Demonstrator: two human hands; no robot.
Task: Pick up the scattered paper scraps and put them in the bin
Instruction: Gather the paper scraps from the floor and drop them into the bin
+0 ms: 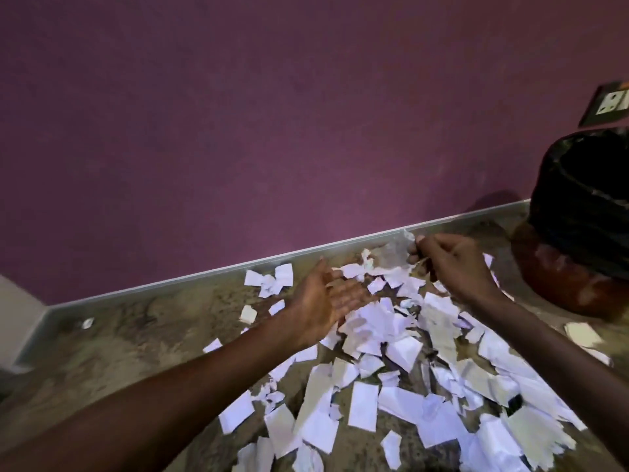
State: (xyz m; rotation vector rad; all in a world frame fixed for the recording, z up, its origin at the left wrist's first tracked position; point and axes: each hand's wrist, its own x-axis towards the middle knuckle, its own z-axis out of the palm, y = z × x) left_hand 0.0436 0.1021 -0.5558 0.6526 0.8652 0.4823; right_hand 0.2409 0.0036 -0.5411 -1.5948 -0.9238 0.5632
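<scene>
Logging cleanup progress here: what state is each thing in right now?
left hand: open, palm up, above the scraps, holding nothing
right hand: fingers pinching one scrap
held scrap: lifted off the floor, blurred
paper scraps: scattered on the floor, not yet binned
bin: upright, lined with a black bag, mouth open; contents not visible

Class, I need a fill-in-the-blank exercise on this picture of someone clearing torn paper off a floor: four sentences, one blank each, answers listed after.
1. The right hand pinches a crumpled paper scrap while the left hand is ____.
2. The wall behind the scraps is painted ____.
3. The round bin is lined with a ____ plastic bag.
4. The bin stands on the person's ____ side.

Missing words: open; purple; black; right
</scene>
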